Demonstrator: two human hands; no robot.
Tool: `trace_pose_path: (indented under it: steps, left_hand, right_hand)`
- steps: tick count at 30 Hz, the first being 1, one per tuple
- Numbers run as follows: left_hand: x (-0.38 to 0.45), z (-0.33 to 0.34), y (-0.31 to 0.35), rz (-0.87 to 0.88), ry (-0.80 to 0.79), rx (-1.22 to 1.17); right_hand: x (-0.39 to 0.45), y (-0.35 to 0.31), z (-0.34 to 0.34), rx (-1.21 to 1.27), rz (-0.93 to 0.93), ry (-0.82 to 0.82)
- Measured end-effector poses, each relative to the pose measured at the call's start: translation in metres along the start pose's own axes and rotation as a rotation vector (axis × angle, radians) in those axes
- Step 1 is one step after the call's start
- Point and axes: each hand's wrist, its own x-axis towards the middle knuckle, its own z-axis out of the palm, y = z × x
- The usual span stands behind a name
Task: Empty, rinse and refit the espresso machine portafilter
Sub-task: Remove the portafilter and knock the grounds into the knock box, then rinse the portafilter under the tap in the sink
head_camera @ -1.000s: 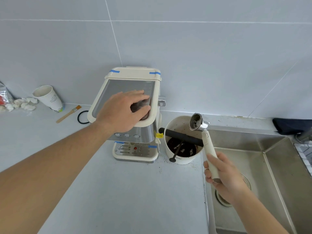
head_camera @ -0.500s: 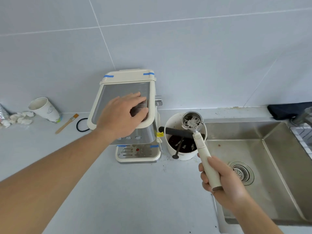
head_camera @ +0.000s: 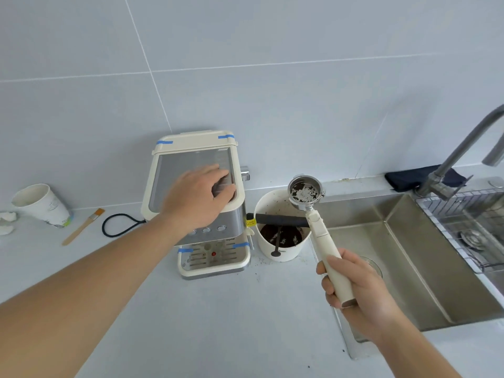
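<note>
Nearby, knock box [head_camera: 283,244] stands between espresso machine [head_camera: 201,203] and sink [head_camera: 403,257].

Open bench [head_camera: 218,323] surface lies in front of the espresso machine [head_camera: 201,214] and the knock box [head_camera: 281,227], which stand just beside each other. The knock box's black bar [head_camera: 278,220] spans its opening. Right of it, the sink [head_camera: 409,255] basin is open; the faucet [head_camera: 463,154] overhangs its far right side, above a wire rack [head_camera: 469,225]. Left of the machine, a black cord [head_camera: 117,225], brush [head_camera: 81,227] and paper cup [head_camera: 41,205] occupy the bench.
</note>
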Motion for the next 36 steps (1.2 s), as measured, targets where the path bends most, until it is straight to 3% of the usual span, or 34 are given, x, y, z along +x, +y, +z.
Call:
trace_pose_path:
  steps: [9,13,17,25,36]
  left_hand:
    - [-0.004,-0.015,0.012,-0.020,-0.171,-0.208]
    - [-0.022,-0.024,0.035,-0.041,-0.157,-0.368]
    - [-0.033,-0.017,0.079,-0.022,-0.244,-0.513]
    - [-0.020,0.042,0.180,-0.346,-0.287,-1.134]
    - [0.003,0.132,0.309,-0.590,-0.328,-1.327]
  right_hand:
    - [-0.028,-0.002,0.004,0.016,-0.098,0.057]
    - [-0.031,-0.007,-0.005,-0.005,-0.122,0.067]
    - [-0.031,-0.019,-0.028,-0.031,-0.132,0.083]
    - [-0.024,-0.058,-0.107,-0.038,-0.159,0.090]
    - [0.003,-0.093,-0.202,-0.063,-0.171,0.067]
